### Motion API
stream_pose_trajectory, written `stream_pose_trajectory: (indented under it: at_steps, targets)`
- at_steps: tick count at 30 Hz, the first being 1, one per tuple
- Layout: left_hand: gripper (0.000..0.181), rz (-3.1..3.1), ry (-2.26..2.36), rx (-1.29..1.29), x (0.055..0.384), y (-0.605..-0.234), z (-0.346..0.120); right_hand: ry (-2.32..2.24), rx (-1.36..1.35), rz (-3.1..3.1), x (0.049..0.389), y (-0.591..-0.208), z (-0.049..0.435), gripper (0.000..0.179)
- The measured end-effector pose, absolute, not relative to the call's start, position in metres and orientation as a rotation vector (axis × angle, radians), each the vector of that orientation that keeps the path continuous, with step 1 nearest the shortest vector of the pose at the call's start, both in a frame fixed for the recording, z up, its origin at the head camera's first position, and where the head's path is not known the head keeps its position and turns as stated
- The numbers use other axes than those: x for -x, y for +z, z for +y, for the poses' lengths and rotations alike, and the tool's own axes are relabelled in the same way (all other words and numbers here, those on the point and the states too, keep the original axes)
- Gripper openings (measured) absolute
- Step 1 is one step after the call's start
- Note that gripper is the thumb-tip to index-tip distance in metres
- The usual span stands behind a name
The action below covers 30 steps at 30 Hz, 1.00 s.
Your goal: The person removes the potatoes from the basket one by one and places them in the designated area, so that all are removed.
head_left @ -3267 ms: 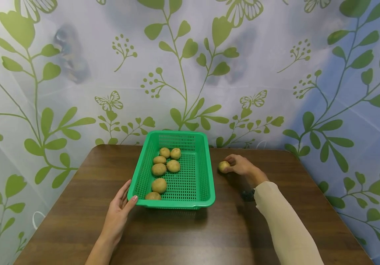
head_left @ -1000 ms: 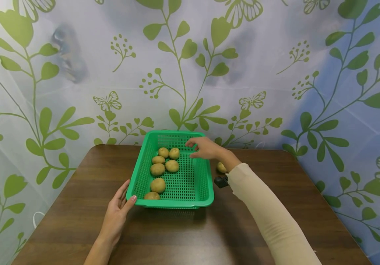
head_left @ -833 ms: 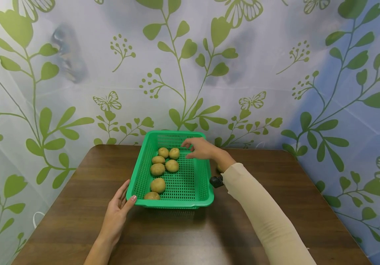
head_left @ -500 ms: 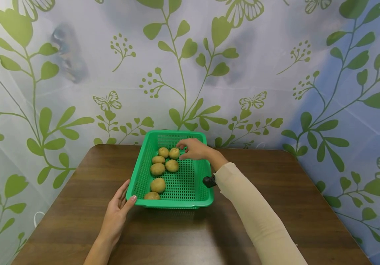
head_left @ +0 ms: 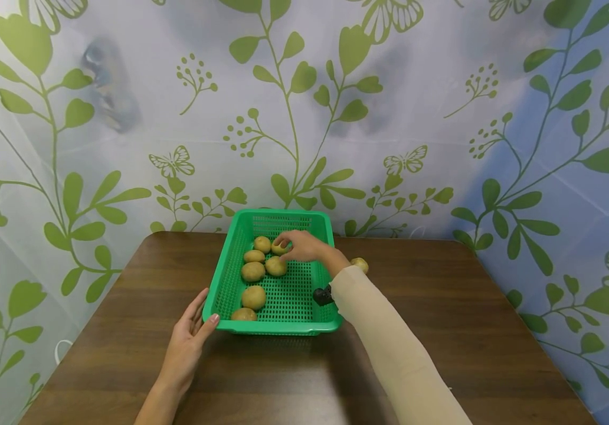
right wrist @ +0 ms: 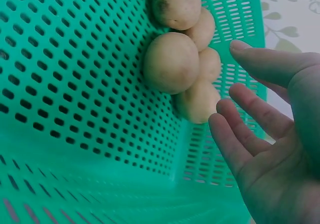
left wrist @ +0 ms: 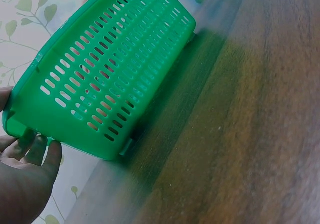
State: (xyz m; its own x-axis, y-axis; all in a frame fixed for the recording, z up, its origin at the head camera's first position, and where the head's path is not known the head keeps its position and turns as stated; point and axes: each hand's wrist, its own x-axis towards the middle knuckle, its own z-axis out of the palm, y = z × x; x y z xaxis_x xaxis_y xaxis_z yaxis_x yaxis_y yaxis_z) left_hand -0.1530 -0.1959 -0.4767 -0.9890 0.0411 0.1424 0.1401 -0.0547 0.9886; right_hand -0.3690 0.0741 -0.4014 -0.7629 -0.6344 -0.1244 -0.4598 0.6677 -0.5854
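Note:
A green slotted plastic basket [head_left: 278,326] stands on the table with several potatoes [head_left: 253,271] along its left side. My left hand [head_left: 186,342] grips the basket's near left corner, thumb on the rim; the left wrist view shows fingers [left wrist: 52,159] hooked under the lip. Inside the basket's far part, my right hand [head_left: 304,246] hovers over a rounded potato [head_left: 275,266], fingertips overlapping the potato behind it. In the right wrist view those fingers [right wrist: 227,139] are spread, close to a pale potato [right wrist: 200,104], and hold nothing.
One potato [head_left: 360,265] lies on the brown wooden table [head_left: 442,295] right of the basket, partly behind the right sleeve [head_left: 384,336]. A black wrist camera [head_left: 323,296] hangs over the basket's right side. A leaf-patterned curtain [head_left: 304,118] closes off the back.
My right hand has left the potato on the table and moved left, into the basket and over the potatoes. My left hand has kept its grip on the corner.

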Motion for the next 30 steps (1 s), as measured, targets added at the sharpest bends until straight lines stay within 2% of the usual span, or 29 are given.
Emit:
stream_pose_trajectory:
  at_steps: [30]
  targets:
    - [0.066,-2.106,-2.215,0.208,0.152,-0.479,-0.194,-0.59,0.85,2.507,0.373,-0.433,0.055,0.048]
